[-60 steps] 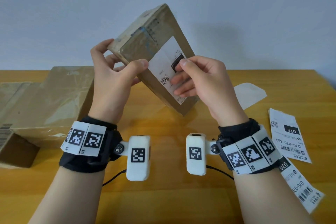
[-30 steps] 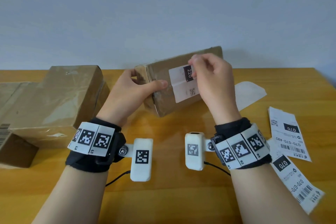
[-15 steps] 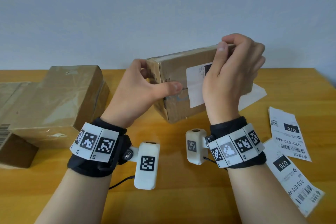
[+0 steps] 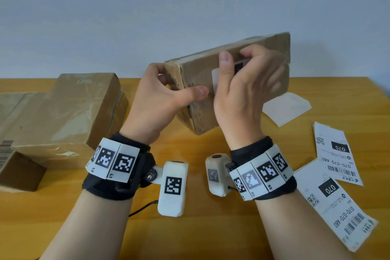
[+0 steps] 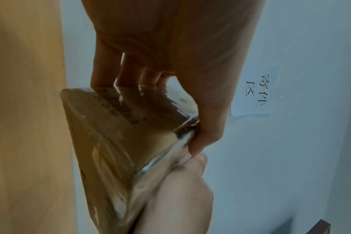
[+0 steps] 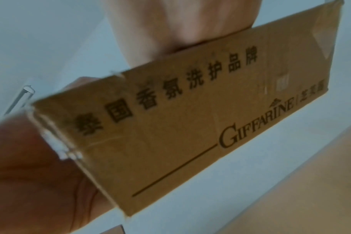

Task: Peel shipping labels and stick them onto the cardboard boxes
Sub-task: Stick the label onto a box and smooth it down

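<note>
I hold a small cardboard box (image 4: 196, 70) tilted above the table in both hands. My left hand (image 4: 166, 97) grips its left end, thumb on the front face and fingers behind; in the left wrist view my left hand (image 5: 170, 47) holds the taped end of the small cardboard box (image 5: 130, 126). My right hand (image 4: 249, 86) is curled over the front face, thumb and bent fingers on the white shipping label (image 4: 216, 78), which it mostly hides. The right wrist view shows a printed brown face of the small cardboard box (image 6: 190, 126).
A large taped box (image 4: 69, 116) and a lower carton (image 4: 19, 171) stand at the left of the wooden table (image 4: 211, 234). A peeled backing sheet (image 4: 287, 108) lies behind my right hand. Two unpeeled labels (image 4: 335, 154) (image 4: 337, 207) lie at the right.
The box came down from a steep tilt, then rose a little again. My right hand moved from the label's lower part up over its top and now covers it.
</note>
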